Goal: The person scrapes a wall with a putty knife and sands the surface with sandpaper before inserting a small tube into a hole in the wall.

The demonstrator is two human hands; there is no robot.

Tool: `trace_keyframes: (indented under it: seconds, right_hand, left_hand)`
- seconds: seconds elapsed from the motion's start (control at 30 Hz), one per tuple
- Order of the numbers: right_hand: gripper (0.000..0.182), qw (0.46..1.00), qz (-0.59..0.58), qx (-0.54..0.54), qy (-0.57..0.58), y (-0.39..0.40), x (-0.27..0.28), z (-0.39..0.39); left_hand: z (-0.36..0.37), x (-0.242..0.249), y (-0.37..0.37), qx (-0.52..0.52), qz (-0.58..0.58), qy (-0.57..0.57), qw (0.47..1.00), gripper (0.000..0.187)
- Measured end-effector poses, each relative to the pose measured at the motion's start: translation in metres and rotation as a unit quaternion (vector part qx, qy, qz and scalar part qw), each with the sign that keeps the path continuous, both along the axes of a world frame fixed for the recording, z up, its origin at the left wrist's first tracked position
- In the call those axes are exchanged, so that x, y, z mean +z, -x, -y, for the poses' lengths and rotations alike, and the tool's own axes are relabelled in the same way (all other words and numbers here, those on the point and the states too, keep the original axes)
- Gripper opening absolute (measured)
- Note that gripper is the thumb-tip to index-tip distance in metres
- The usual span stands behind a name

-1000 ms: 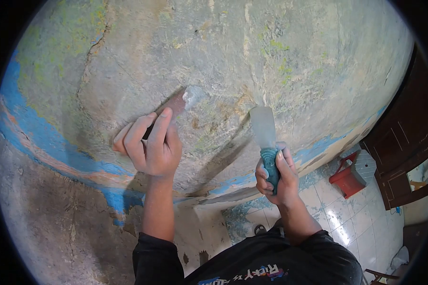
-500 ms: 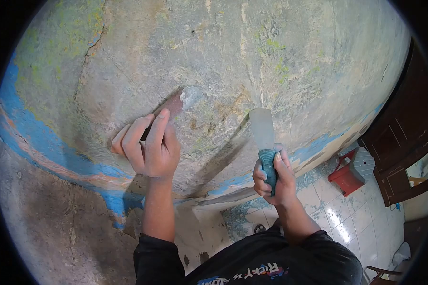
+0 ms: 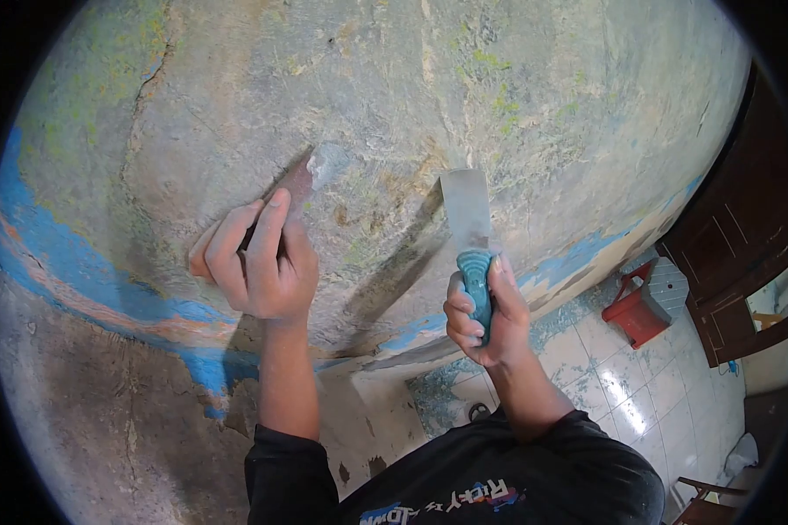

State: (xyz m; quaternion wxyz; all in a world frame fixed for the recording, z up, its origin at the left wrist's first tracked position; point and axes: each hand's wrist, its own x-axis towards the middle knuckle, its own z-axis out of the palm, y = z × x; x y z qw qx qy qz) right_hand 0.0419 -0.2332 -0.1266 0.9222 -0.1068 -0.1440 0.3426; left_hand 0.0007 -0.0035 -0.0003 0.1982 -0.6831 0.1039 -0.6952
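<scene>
Pressing a rusty scraper (image 3: 299,182) flat against the wall (image 3: 394,96), the left hand (image 3: 252,262) is clamped on its handle, fingers laid along the blade, whose tip carries a dab of pale filler (image 3: 327,162). Compared with a second ago, that blade is seen a little higher and further left on the wall, so a short stroke appears to have been made across the patchy plaster. The right hand (image 3: 480,311) is closed around the teal handle of a putty knife (image 3: 467,229), held upright just off the wall, to the right of the scraper; it too is shifted left. Below the wall's blue band (image 3: 70,271), a red stool (image 3: 636,312) stands on the tiled floor (image 3: 626,385).
</scene>
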Motion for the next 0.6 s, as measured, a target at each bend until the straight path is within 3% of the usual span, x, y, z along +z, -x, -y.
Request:
trace_keyframes:
  seconds: [0.6]
  right_hand:
    - [0.02,0.999,0.014,-0.013,0.034,0.007,0.002,0.006]
  left_hand:
    - [-0.002,0.002,-0.001,-0.007,0.007,-0.006,1.0,0.02]
